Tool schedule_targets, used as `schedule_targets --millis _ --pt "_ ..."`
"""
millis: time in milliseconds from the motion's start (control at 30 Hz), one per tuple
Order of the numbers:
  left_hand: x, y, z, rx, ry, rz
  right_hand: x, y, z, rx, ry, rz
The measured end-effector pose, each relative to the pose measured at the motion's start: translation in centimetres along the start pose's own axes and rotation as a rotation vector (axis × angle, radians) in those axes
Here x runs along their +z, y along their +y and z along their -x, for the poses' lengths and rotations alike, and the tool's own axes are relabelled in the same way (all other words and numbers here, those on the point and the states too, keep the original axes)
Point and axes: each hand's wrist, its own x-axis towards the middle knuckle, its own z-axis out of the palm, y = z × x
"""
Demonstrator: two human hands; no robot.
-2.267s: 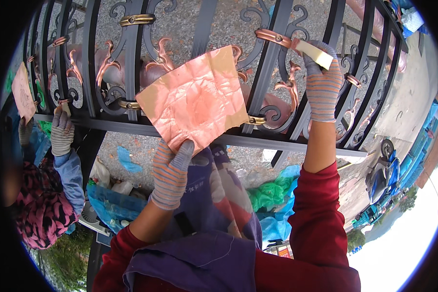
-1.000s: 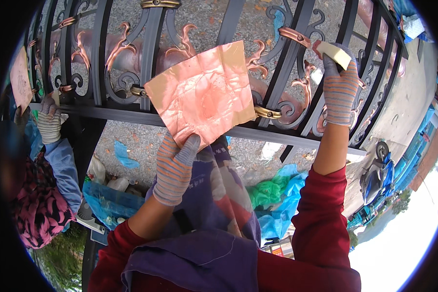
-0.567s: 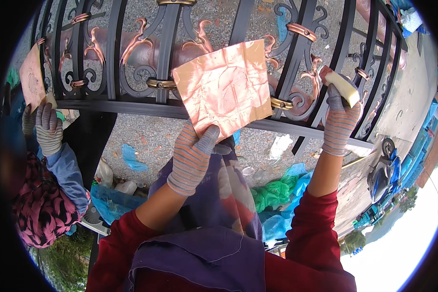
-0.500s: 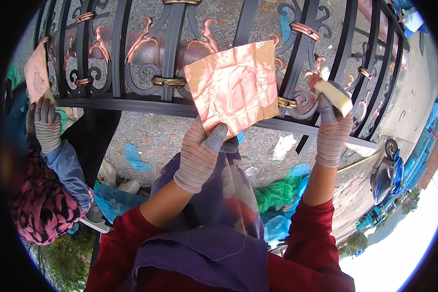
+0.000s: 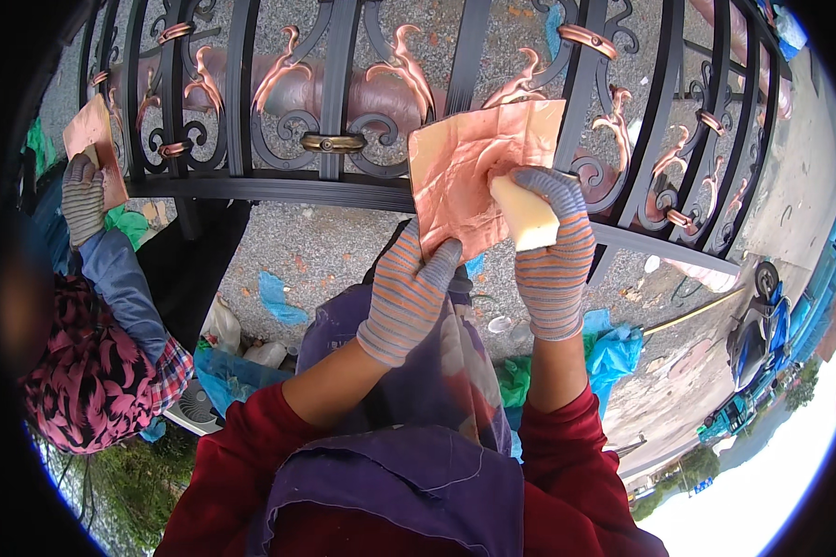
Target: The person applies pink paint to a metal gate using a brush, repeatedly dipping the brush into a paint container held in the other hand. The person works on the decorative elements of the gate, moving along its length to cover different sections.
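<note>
In striped grey-and-orange gloves, my left hand (image 5: 404, 295) pinches the lower edge of a creased cardboard piece (image 5: 450, 190) smeared with copper-coloured paint. A pale yellow sponge (image 5: 529, 218) is gripped in my right hand (image 5: 557, 269). Its far end meets the painted face of the cardboard, with my fingertips over it. Just beyond both hands stands a black metal railing (image 5: 341, 74) with scrolls and bronze collars. Several of its leaf ornaments, such as the leaf (image 5: 407, 67) left of the cardboard, are copper-coloured.
At the left, a co-worker's gloved hand (image 5: 82, 200) holds another copper-smeared cardboard piece (image 5: 97, 153). Blue plastic bags (image 5: 613, 357) and a green bag (image 5: 513, 381) lie near my lap. A motorbike (image 5: 748, 339) is parked on the right. Speckled ground shows through the bars.
My right hand has come left and away from the railing scroll, bringing the sponge onto the cardboard. The cardboard has shifted slightly right with my left hand.
</note>
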Motion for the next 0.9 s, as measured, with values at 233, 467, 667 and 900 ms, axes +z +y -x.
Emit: schedule_targets --millis 233,467,667,900 --pt "0.8 2.6 -0.1 -0.411 -0.011 0.420 -1.0 1.3 0.5 0.080 0.013 -0.087" --pt "0.9 0.2 1.3 -0.565 0.030 0.605 -1.8 0.8 1.3 0.182 -0.162 -0.224" --pt "-1.7 0.4 0.0 -0.689 0.197 0.753 -5.6 6.9 2.2 0.362 0.060 -0.123" --pt "-1.8 0.1 0.9 -0.715 0.205 0.673 -1.2 6.6 0.4 -0.051 -0.045 0.205"
